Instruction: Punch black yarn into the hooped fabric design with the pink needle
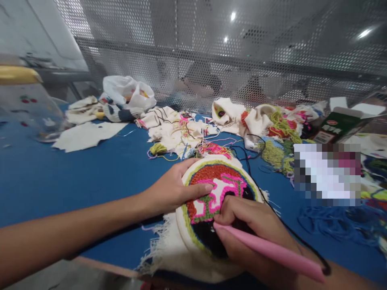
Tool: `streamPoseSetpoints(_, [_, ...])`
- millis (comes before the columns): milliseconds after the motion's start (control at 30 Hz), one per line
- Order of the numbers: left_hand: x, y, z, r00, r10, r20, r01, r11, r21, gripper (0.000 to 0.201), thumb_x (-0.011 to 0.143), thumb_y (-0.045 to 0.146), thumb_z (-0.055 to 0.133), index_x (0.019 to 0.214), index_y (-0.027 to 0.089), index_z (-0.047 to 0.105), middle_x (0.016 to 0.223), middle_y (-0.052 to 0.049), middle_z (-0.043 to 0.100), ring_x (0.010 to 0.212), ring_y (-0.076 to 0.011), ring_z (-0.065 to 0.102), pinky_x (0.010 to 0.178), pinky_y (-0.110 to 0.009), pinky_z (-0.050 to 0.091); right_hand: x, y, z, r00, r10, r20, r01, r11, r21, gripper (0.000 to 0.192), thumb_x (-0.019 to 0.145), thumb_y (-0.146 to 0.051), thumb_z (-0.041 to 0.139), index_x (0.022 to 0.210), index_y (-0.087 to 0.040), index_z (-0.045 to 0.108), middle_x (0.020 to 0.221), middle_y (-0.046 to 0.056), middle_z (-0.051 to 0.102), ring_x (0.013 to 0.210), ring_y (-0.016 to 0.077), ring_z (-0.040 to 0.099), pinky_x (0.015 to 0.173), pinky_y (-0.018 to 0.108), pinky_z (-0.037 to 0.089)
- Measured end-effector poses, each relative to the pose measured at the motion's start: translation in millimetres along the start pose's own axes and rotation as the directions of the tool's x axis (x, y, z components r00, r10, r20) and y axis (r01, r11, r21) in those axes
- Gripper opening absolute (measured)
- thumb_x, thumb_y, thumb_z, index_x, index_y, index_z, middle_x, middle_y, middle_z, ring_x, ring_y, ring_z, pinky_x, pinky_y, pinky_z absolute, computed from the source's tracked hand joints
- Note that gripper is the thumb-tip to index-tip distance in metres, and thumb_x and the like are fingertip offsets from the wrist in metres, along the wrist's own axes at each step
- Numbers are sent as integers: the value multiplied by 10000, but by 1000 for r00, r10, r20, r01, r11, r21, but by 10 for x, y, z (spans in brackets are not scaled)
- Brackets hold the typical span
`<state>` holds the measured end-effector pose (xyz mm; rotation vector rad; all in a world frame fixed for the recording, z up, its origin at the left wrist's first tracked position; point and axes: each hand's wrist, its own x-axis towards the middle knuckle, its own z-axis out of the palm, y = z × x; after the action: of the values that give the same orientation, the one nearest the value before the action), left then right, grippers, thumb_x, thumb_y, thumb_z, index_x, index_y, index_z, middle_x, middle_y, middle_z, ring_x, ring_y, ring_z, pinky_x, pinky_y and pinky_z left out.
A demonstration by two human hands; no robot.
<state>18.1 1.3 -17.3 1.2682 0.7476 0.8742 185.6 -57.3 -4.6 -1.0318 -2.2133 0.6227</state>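
Note:
A round embroidery hoop point(179, 225) holds white cloth worked in yellow-green, rust red, pink, green and black yarn. My left hand point(178, 183) grips its upper left rim, thumb lying across the stitched front and fingers behind the cloth. In my right hand point(248, 221) is a pink punch needle point(272, 247), its tip end down at the black area; the very tip is hidden by my fingers. Black yarn point(290, 231) runs from the back end of the tool up past the hoop's right side. Frayed cloth point(169, 245) hangs below the hoop.
Scraps of cloth point(87, 135) and tangled yarn point(275, 155) lie along the back of the blue table point(75, 177). A white plastic bag point(127, 92), a clear jar point(33, 106) and an open green box point(335, 123) stand there. Behind rises a perforated metal screen point(193, 52).

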Motion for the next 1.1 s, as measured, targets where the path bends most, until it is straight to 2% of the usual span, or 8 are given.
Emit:
streamPoseSetpoints(167, [-23, -11, -6, 999, 24, 32, -23, 999, -41, 474, 651, 220, 718, 1056, 129, 490, 898, -37, 687, 790, -148, 624, 717, -213, 497, -20, -72, -24, 996, 85, 35, -86, 996, 9, 208, 759, -153, 458, 560, -185, 408, 533, -45, 475, 479, 70, 411, 480, 194, 309])
streamPoseSetpoints(400, [-31, -12, -31, 997, 42, 61, -40, 999, -22, 471, 668, 231, 708, 1068, 122, 484, 924, -50, 682, 796, -147, 625, 715, -204, 495, -59, -79, -75, 979, 206, 1, -204, 972, 117, 240, 774, -205, 465, 546, -199, 390, 516, -34, 470, 475, 92, 420, 462, 221, 311])
streamPoseSetpoints(600, [-31, -10, -30, 997, 46, 59, -45, 999, -25, 454, 673, 223, 702, 1063, 131, 489, 936, -52, 681, 812, -156, 629, 723, -214, 496, -92, -60, -78, 970, 244, -10, -241, 961, 138, 257, 771, -224, 457, 532, -203, 366, 506, -29, 440, 474, 103, 410, 464, 239, 305])
streamPoseSetpoints(733, [-49, -5, -32, 997, 51, 63, -48, 998, -44, 450, 679, 212, 699, 1066, 128, 485, 931, -50, 681, 804, -147, 626, 719, -208, 496, -120, -47, -75, 961, 278, -14, -272, 948, 165, 227, 768, -246, 470, 554, -206, 407, 540, -26, 475, 509, 112, 440, 476, 240, 309])
streamPoseSetpoints(900, [-60, -18, -47, 996, 62, 67, -59, 997, -51, 445, 698, 202, 682, 1088, 137, 477, 947, -54, 676, 798, -137, 619, 727, -221, 496, -152, -39, -82, 947, 320, -36, -303, 922, 241, 210, 752, -245, 475, 556, -204, 415, 531, -35, 455, 494, 107, 398, 455, 232, 279])
streamPoseSetpoints(1100, [-62, -22, -48, 996, 58, 62, -56, 998, -30, 456, 694, 220, 685, 1089, 133, 474, 971, -72, 671, 816, -159, 622, 722, -237, 498, -150, -13, -77, 944, 317, -89, -265, 892, 367, 192, 741, -207, 493, 562, -194, 423, 546, -40, 449, 516, 101, 380, 471, 218, 288])
